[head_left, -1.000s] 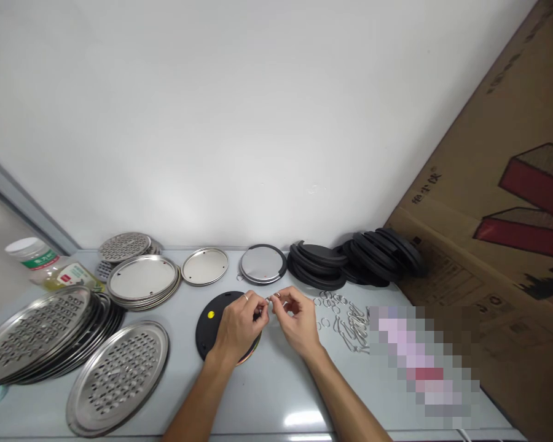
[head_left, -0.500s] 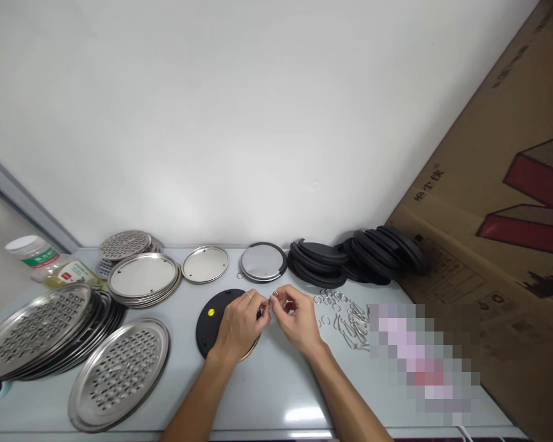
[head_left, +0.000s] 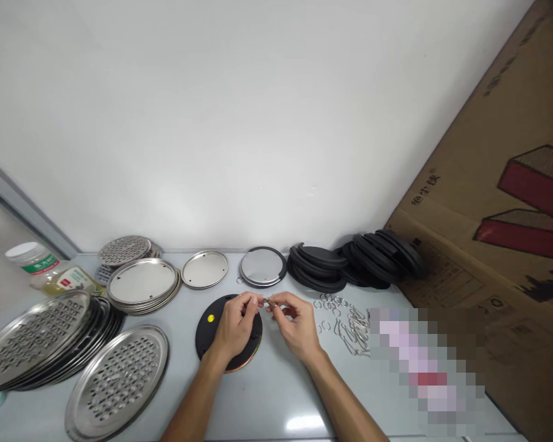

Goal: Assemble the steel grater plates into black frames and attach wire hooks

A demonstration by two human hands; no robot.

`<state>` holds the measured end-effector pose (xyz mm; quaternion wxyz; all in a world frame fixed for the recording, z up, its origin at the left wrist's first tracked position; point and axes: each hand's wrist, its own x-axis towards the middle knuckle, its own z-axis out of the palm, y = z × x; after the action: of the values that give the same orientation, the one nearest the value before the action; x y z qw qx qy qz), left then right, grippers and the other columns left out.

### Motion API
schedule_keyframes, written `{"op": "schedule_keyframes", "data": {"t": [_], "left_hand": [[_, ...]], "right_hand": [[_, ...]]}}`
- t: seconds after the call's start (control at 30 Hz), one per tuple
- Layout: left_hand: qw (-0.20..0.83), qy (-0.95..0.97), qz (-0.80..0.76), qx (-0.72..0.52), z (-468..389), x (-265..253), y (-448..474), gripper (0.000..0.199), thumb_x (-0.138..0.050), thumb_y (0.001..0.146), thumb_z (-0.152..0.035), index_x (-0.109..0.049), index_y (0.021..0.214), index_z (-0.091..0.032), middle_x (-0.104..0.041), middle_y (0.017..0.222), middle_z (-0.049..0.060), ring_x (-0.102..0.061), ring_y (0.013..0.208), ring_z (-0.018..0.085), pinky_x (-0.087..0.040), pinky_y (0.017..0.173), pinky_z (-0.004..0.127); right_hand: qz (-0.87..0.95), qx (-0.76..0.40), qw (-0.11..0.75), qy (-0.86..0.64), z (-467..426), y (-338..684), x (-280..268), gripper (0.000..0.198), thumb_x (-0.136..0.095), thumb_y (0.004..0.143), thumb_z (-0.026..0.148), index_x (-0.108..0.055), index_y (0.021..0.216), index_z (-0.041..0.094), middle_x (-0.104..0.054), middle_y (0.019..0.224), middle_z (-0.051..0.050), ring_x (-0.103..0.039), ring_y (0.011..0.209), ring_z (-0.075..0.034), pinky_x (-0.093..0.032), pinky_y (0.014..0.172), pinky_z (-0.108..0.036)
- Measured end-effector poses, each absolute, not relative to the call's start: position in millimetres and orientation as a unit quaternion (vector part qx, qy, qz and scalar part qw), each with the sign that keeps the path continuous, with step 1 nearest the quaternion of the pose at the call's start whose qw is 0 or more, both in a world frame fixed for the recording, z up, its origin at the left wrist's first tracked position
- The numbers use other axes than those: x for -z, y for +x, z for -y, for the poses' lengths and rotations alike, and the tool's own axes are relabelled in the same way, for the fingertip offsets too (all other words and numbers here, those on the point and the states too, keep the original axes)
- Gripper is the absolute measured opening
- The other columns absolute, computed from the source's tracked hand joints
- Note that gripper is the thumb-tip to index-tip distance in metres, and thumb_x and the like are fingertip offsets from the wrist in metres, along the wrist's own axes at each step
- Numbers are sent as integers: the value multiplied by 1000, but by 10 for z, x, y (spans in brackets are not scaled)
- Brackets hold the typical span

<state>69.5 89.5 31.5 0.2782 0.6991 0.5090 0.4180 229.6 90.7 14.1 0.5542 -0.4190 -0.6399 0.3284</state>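
the left hand point(head_left: 234, 324) has uncurled, baring a small metal piece point(head_left: 270, 302) it and the right hand point(head_left: 297, 324) pinch, apparently mid-work.

Small thin silvery metal piece point(head_left: 270, 302): held raised, finer shape unclear | yellow-spotted round black disc point(head_left: 207, 334): lies flat, partly covered

Graters point(head_left: 120, 382) left, disc point(head_left: 206, 336) beneath left hand point(head_left: 236, 324), rings point(head_left: 329, 305) right
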Motion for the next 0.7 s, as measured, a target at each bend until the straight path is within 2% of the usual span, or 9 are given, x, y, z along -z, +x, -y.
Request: {"op": "schedule_keyframes", "data": {"t": [0.1, 0.37, 0.57, 0.7], "left_hand": [[329, 681, -498, -425, -912, -324, 672, 39, -44, 98, -42, -73, 89, -18, -74, 81, 4, -67, 72, 18, -50, 67, 26], [362, 628, -521, -450, -957, -254, 670, 25, -62, 88, -38, -72, 82, -16, -72, 73, 4, -64, 66, 17, -46, 59, 23], [363, 624, -506, -472, -948, -257, 654, 25, -59, 90, -40, -67, 84, -17, -68, 74, 2, -62, 68, 16, -46, 61, 23], [360, 628, -483, -492, -947, -275, 656, 26, -58, 90, -41, -65, 82, -18, -63, 79, 1, -59, 72, 15, -46, 67, 24]], "right_hand": [[646, -335, 554, -405, -903, 2283, -129, 16, -57, 85, 14, -71, 87, 20, -74, 83, -6, -70, 75, -18, -55, 61, -26], [684, -313, 546, -370, -891, 2257, -161, 25, -55, 80, 8, -76, 85, 22, -75, 88, -6, -70, 78, -17, -55, 66, -27], [698, -306, 529, -374, -848, 2196, -169, 20, -64, 78, 11, -75, 90, 21, -69, 79, -3, -64, 68, -15, -54, 58, -24], [698, -301, 524, -383, -833, 2164, -171, 16, -60, 85, 14, -74, 87, 21, -70, 76, -2, -65, 66, -14, -53, 58, -23]]}}
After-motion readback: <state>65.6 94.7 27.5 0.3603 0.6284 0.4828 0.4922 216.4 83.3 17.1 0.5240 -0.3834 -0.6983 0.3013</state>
